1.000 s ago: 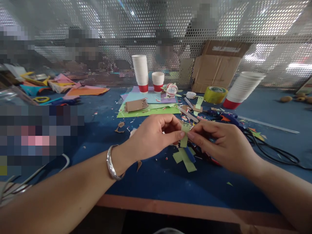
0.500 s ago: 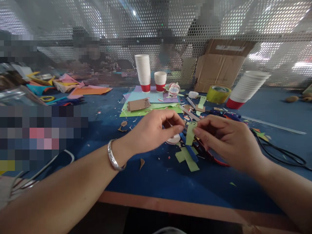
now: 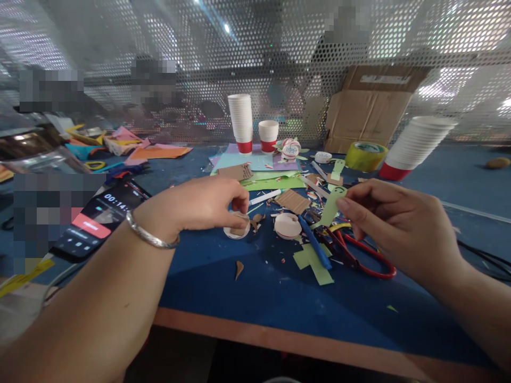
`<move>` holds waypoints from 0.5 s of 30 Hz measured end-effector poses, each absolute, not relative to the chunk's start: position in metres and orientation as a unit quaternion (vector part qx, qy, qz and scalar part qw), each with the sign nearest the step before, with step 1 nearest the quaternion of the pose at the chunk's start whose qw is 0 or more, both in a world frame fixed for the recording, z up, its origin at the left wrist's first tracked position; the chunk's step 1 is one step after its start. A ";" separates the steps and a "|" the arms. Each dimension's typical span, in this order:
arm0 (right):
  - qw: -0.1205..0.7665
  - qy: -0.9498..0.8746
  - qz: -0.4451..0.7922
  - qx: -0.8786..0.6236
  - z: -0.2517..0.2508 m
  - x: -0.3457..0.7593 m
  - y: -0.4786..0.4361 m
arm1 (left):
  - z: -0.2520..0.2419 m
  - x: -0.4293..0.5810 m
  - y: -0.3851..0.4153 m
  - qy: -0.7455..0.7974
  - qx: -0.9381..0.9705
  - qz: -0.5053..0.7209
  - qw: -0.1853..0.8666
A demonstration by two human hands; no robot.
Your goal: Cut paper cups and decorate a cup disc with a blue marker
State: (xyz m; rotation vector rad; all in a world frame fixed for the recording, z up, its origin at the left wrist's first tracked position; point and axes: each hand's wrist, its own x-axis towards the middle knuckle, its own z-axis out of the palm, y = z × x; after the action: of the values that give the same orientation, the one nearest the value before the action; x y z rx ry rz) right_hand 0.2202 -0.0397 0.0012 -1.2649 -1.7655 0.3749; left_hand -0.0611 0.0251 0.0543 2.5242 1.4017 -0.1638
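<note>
Between the thumb and fingers of my right hand [image 3: 403, 226] is a light green paper strip [image 3: 332, 210], with a small smiling face drawn at its rounded top. My left hand [image 3: 207, 205] is over a round white disc [image 3: 228, 232] bearing a small piece of cardboard. Its thumb and forefinger are apart above the disc; whether they touch it I cannot tell. To the right lies another white disc with a raised rim [image 3: 287, 227], beside a blue pen [image 3: 315, 243]. Crossed green paper strips [image 3: 317, 268] lie in front of the pen.
Red-handled scissors [image 3: 369, 272] lie below my right hand. A corrugated cardboard square [image 3: 293, 201] sits among scraps. Behind are stacked paper cups [image 3: 241, 119], yellow tape [image 3: 363, 155] and a leaning cup stack [image 3: 419, 143]. A phone [image 3: 101, 226] showing a timer is at left.
My left hand has moved away from the green strip, leftward to the white disc. My right hand has shifted right, keeping the strip. The view has turned slightly, and the phone now shows.
</note>
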 end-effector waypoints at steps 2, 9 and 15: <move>0.446 -0.717 0.149 -0.515 0.001 0.221 -0.040 | 0.053 -0.060 0.023 0.499 0.859 -0.072 0.092; 0.435 -0.725 0.138 -0.517 0.002 0.220 -0.040 | 0.042 -0.052 0.022 0.510 0.851 -0.105 0.069; 0.439 -0.717 0.170 -0.514 0.000 0.221 -0.040 | 0.045 -0.053 0.023 0.476 0.869 -0.063 0.122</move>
State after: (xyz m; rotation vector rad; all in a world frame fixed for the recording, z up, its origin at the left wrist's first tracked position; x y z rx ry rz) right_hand 0.2212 -0.0396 -0.0002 -1.2780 -1.7826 0.4228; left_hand -0.0533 0.0229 0.0449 2.5348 1.3894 -0.1851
